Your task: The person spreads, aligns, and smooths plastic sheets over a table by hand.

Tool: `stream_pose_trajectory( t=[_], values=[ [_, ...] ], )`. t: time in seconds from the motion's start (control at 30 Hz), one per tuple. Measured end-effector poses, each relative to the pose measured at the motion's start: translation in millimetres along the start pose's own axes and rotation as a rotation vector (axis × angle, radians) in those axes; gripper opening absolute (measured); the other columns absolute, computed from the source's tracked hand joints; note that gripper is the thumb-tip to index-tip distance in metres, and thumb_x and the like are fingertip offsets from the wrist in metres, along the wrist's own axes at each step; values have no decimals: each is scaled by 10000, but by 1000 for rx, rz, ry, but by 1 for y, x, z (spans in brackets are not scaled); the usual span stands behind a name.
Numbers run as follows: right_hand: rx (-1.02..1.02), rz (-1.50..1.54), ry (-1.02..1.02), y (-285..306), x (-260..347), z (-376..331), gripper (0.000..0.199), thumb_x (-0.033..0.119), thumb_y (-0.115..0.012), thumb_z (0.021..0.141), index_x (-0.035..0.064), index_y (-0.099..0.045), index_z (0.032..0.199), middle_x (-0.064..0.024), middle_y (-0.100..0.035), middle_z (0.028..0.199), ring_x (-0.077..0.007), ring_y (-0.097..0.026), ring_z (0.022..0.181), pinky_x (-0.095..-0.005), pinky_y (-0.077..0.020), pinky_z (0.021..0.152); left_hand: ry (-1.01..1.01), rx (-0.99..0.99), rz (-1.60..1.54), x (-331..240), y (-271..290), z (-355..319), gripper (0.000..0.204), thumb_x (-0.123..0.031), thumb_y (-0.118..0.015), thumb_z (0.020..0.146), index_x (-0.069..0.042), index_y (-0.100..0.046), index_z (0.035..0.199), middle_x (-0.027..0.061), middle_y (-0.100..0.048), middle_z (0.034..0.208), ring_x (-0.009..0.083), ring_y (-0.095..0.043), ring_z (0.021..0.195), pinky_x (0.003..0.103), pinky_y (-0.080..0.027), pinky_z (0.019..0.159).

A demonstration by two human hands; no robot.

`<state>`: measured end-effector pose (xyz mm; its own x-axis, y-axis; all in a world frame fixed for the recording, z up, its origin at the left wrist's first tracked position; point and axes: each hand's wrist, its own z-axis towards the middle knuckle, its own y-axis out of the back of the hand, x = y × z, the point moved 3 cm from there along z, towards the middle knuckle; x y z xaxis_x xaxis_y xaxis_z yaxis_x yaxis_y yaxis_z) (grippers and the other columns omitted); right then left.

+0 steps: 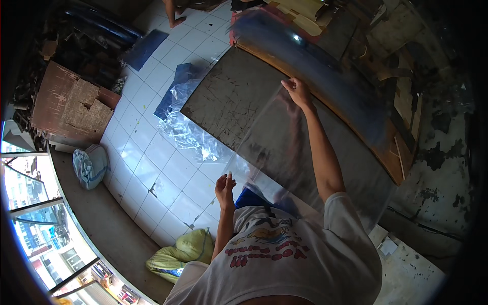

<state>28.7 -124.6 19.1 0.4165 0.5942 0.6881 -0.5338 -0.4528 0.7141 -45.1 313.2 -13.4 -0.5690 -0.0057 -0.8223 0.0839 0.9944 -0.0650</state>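
A clear plastic sheet (264, 137) stretches across the dark, scratched tabletop (223, 96) and over its near edge toward my shirt. My right hand (296, 91) pinches its far corner above the table, the arm reaching out straight. Lower and to the left, my left hand (225, 190) is at the sheet's near-left corner, its fingers drawn together on the edge just off the table. The sheet's far right part lies under or beyond my right forearm, and its exact border is hard to see there.
A long bluish, blurred sheet (315, 66) lies along the table's far wooden rim (351, 117). Crumpled clear plastic (188, 132) is on the tiled floor left of the table. A yellow-green sack (185, 251), a round bundle (91, 165) and worn boards (71, 104) stand farther left. Another person's foot (178, 22) shows at the top.
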Motion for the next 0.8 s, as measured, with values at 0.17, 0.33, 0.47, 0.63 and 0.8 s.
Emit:
stream_pose_trajectory(
  t=[0.17,0.33,0.47,0.63,0.8],
  values=[
    [91,211,-71,-7,-14,7,370,390,-623,847,22,-657,853,-83,-642,718,-203,-611,671,-301,-464,646,9,51,27,-6,4,15,316,-275,-623,883,18,-546,972,74,-580,815,139,-586,749,276,-502,728],
    [182,71,-203,-9,-17,12,464,514,-618,800,78,-696,937,-59,-690,818,-222,-652,780,-326,-479,713,78,143,-92,-21,0,12,282,-264,-622,884,-6,-508,875,77,-577,709,163,-605,642,292,-539,640],
    [174,-64,-302,-12,-7,16,528,562,-669,726,61,-704,891,-36,-692,790,-191,-644,740,-309,-479,725,-9,112,132,-19,13,19,273,-234,-629,878,-12,-492,799,75,-561,651,154,-587,570,283,-532,541],
    [262,-115,-489,-18,4,25,469,556,-633,758,93,-704,744,-12,-685,708,-178,-641,712,-317,-478,713,98,149,108,-15,17,27,271,-251,-640,869,-7,-550,792,61,-565,680,139,-588,619,260,-527,587],
    [225,-315,-509,-26,3,27,455,548,-608,787,120,-684,654,10,-680,679,-164,-630,682,-314,-477,692,-558,-26,678,-53,4,15,295,-185,-734,770,-5,-558,924,127,-565,884,238,-592,732,345,-485,617]
  ],
)
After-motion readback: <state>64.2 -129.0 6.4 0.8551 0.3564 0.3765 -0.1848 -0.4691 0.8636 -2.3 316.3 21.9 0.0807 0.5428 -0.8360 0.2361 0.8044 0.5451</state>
